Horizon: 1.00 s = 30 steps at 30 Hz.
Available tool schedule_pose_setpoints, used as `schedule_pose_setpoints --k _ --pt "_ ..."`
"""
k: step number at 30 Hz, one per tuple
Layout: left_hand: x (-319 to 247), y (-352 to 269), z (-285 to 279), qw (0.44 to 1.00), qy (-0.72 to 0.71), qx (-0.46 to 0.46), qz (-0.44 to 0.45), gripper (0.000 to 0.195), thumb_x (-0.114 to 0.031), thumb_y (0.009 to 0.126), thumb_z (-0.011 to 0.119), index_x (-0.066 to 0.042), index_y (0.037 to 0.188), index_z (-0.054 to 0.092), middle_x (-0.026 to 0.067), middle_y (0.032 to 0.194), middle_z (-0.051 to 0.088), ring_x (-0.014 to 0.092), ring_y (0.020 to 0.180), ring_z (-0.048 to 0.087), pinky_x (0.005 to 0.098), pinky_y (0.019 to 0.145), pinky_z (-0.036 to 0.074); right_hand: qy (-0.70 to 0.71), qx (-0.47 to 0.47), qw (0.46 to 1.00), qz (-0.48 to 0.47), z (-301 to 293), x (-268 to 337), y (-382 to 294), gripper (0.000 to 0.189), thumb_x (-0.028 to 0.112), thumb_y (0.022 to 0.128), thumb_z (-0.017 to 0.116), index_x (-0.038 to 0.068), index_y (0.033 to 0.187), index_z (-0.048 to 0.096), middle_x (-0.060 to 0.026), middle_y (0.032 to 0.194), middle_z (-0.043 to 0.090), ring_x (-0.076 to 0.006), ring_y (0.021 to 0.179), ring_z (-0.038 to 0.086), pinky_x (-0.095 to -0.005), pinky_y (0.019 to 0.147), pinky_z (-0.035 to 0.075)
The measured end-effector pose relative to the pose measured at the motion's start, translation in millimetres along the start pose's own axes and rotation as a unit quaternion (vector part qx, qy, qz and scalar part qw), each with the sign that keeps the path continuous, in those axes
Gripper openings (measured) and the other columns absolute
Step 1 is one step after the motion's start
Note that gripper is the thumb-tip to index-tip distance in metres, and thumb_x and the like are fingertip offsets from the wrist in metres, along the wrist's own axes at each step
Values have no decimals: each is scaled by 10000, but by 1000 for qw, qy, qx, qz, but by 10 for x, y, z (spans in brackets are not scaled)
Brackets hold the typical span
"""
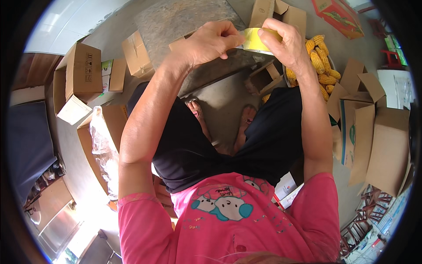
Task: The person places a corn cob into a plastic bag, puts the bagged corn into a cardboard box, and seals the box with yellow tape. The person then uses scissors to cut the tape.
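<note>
My right hand (286, 41) grips a roll of adhesive tape with a yellow core (252, 39), raised in front of me. Close against the roll's left side, my left hand (219, 42) pinches with thumb and forefinger what looks like the clear free end of the tape. Beneath both hands lies a worn, dark metal-like plate (194, 16) on the floor. A partly hidden piece of cardboard (177, 43) shows on it behind my left wrist. A small open cardboard box (264, 78) stands between my right forearm and my feet.
Corn cobs (318, 62) fill a container at the right. Open cardboard boxes (86, 69) stand at the left, with more cartons (389, 148) at the right. A clear plastic bag (104, 145) hangs over a box beside my left arm. A red printed carton (339, 18) lies at the upper right.
</note>
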State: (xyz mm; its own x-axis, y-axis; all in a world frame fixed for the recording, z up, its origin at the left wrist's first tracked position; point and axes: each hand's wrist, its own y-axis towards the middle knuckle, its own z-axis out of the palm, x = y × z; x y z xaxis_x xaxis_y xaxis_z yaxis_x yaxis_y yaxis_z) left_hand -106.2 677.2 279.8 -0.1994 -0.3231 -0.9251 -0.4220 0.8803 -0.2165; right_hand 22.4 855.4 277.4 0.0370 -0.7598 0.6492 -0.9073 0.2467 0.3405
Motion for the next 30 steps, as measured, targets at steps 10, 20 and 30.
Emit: schedule_pose_setpoints --k 10,20,30 --pt "59 56 -14 991 -103 -76 26 245 -197 897 705 12 978 607 25 804 599 81 670 554 217 635 470 -2 -18 1000 -19 24 23 38 195 209 877 616 27 809 600 -107 581 552 -196 531 578 -326 536 444" --pt "45 39 -17 996 -69 -54 32 309 -180 894 691 15 1129 639 44 855 643 85 713 578 232 671 503 5 -10 1000 6 51 35 12 191 211 853 618 29 803 597 -129 607 556 -241 537 558 -342 551 446" --pt "117 51 -28 998 20 -44 27 256 -278 945 614 -26 971 651 -36 781 555 57 718 464 231 644 396 -4 -5 1000 -14 60 -13 75 241 210 911 590 12 779 550 -149 595 471 -238 512 472 -355 524 403"
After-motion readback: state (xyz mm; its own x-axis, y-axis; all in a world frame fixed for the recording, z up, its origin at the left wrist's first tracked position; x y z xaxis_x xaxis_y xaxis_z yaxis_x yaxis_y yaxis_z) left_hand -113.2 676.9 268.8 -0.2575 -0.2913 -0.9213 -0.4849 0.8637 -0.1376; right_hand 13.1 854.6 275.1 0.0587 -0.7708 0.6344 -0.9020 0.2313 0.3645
